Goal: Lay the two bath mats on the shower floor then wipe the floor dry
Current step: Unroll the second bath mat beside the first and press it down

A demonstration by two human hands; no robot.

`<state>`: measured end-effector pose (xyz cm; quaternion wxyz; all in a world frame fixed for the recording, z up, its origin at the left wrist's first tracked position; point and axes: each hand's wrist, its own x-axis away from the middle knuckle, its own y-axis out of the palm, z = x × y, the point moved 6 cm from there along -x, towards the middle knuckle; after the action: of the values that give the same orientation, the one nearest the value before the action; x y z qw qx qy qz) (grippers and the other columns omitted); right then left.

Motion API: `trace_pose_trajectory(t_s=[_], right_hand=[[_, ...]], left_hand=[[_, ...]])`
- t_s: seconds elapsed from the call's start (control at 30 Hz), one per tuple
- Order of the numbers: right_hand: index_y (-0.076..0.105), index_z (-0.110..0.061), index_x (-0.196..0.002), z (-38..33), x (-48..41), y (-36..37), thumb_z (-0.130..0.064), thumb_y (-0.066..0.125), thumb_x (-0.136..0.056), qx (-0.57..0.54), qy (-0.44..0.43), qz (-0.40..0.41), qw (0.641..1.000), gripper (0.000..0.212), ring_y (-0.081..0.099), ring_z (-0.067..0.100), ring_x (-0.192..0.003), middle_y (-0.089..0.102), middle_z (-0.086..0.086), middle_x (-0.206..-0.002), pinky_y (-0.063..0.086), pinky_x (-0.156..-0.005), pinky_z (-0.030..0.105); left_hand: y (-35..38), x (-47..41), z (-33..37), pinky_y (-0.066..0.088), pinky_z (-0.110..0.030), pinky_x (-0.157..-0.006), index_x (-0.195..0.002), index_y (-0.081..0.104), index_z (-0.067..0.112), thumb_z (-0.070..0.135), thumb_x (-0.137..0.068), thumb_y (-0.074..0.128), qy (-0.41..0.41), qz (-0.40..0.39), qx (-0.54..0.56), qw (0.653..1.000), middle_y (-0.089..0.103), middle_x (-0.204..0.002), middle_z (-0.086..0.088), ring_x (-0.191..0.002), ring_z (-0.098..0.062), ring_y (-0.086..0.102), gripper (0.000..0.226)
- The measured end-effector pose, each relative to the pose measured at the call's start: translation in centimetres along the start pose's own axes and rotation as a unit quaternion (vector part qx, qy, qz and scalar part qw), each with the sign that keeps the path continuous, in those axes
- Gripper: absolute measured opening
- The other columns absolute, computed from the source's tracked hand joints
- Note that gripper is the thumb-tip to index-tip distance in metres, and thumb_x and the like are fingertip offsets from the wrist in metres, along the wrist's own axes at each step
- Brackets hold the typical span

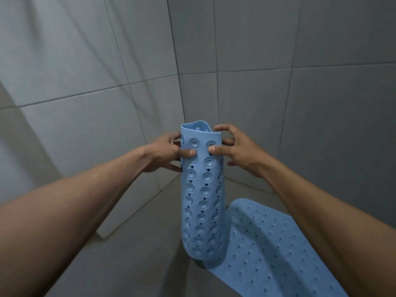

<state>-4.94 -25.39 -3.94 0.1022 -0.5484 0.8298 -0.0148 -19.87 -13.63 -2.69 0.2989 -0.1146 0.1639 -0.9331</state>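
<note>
A person's left hand [165, 153] and right hand [235, 152] hold a curled blue bath mat [203, 196] upright over the shower floor [128, 249], each grip clamped on its top edge; a second mat [270, 243] lies flat beside it. Light, floppy and likely slick rubber, it looks best handled by its corners, suction cups [209, 161] turned down.

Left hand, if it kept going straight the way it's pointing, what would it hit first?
The blue mat, which the left hand pinches near its top. Past the mat, the right hand looks next in line, though depth is unclear.
</note>
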Motion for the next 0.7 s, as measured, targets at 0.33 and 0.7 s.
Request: trace_pose_trajectory(t_s=[0.33, 0.7], right_hand=[[0.062, -0.003, -0.123, 0.1, 8.2, 5.1, -0.002, 0.073, -0.080, -0.130, 0.028, 0.039, 0.990, 0.045, 0.068, 0.025, -0.109, 0.072, 0.010, -0.117, 0.057, -0.081, 0.045], [0.052, -0.008, -0.130, -4.4, 17.5, 5.5, -0.005, 0.077, -0.065, -0.138, 0.061, 0.159, 0.976, 0.070, 0.071, 0.027, -0.095, 0.073, 0.011, -0.105, 0.058, -0.073, 0.037]], left_hand=[[1.2, 7.5, -2.7, 0.057, -0.038, -0.072, -0.132, 0.055, 0.032, 0.015, -0.085, 0.077, 0.050, -0.031, 0.035, 0.998, 0.069, -0.121, 0.007, -0.103, -0.017, 0.070, 0.054], [4.3, 12.0, 1.3, 0.058, -0.041, -0.068, -0.132, 0.056, 0.033, 0.010, -0.086, 0.073, 0.128, -0.169, 0.019, 0.977, 0.071, -0.121, 0.004, -0.111, -0.022, 0.068, 0.054]])
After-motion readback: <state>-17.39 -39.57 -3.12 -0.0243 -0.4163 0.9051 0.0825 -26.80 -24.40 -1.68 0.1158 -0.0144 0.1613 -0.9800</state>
